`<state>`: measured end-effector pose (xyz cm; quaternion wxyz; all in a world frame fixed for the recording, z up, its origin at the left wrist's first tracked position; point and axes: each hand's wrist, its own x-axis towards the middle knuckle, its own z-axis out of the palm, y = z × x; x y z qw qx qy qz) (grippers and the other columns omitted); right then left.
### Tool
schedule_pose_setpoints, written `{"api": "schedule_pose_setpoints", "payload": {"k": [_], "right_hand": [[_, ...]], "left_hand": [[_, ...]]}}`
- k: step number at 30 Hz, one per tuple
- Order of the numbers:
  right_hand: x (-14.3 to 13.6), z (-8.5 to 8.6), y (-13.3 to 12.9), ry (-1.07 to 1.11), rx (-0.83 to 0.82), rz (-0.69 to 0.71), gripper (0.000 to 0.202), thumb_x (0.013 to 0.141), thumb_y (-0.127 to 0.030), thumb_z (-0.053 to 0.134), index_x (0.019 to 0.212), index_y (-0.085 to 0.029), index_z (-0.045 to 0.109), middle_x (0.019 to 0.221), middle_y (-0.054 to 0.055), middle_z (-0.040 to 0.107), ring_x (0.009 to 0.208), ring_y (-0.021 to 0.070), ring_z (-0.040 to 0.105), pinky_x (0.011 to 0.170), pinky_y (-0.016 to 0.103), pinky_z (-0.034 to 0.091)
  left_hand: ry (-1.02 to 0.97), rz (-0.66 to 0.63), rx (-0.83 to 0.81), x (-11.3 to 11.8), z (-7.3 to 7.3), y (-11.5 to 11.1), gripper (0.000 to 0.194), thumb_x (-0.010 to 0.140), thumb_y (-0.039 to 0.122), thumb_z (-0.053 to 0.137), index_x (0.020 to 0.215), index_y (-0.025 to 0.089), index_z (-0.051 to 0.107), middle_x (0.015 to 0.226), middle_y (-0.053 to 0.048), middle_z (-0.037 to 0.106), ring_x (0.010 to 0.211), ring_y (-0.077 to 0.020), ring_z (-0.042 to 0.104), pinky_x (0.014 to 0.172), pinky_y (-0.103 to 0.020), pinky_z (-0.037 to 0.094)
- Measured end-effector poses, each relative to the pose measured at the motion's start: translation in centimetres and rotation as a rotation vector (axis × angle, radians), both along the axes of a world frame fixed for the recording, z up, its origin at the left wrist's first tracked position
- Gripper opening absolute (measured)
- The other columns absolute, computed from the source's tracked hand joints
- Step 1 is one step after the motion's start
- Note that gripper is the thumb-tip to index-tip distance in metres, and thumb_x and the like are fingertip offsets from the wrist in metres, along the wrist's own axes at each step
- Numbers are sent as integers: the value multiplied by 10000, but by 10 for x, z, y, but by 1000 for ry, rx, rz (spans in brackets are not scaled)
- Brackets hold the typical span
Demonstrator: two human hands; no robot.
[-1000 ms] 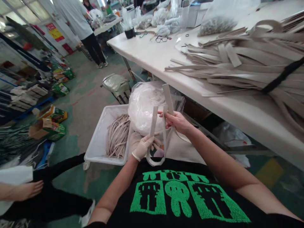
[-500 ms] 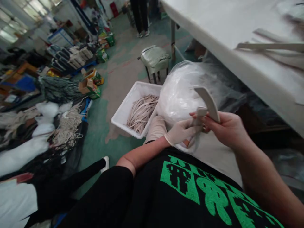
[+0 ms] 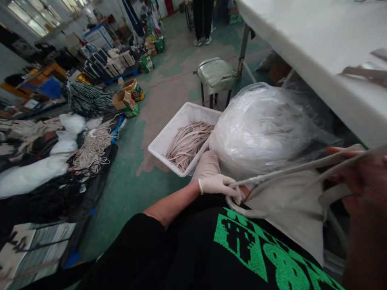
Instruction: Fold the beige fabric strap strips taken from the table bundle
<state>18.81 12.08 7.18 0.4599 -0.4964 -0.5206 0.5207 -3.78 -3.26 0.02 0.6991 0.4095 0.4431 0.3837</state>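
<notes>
A pale beige strap (image 3: 284, 171) is stretched across my lap, doubled into a loop at its left end. My left hand (image 3: 218, 186), in a whitish glove, is closed on the looped end just in front of my black shirt. Off at the right edge my right hand (image 3: 359, 173), bare and somewhat blurred, grips the other part of the strap; a short stiff end of it hangs below the fingers. Beneath the strap lies beige cloth (image 3: 290, 201) over my lap. Beyond my left hand a white bin (image 3: 165, 141) holds a heap of similar straps (image 3: 190, 143).
A large clear plastic bag (image 3: 260, 125) bulges beside the bin. The white table (image 3: 290, 36) juts in from the upper right, with more strips on it. Past the bin is a green-topped stool (image 3: 216, 74). Cartons (image 3: 127, 102) and bundles line the left; a person (image 3: 202, 20) stands far off.
My hands were close together holding the strap's ends; now my right hand has moved far right, drawing the strap out long. My left hand has dropped slightly left and lower.
</notes>
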Motion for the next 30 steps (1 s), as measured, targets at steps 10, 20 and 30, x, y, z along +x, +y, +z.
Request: {"api": "schedule_pose_setpoints", "payload": {"k": [10,20,30], "right_hand": [[-5,-68,-4,94,-317,111,413,749,-566,780,910,-186,754,908,89,764,409,38,277,481,261,529],[47,-114,-44,-2,-391,188,560,832,-735,557,963,-215,719,1038,169,777,356,55,280,513,356,552],[49,-133,-71,-233,-249,170,675,874,-769,453,1014,-159,706,970,135,771,495,141,583,545,317,523]], "left_hand": [[115,808,258,-124,59,-36,601,757,508,772,1285,252,640,765,-12,727,606,-157,671,600,-286,564],[893,752,262,-258,91,56,535,851,501,657,1299,211,614,939,-68,772,734,-198,722,658,-310,578],[1615,356,493,-117,-6,163,322,895,403,584,1157,258,703,1388,-66,636,1413,-312,428,1205,-554,173]]}}
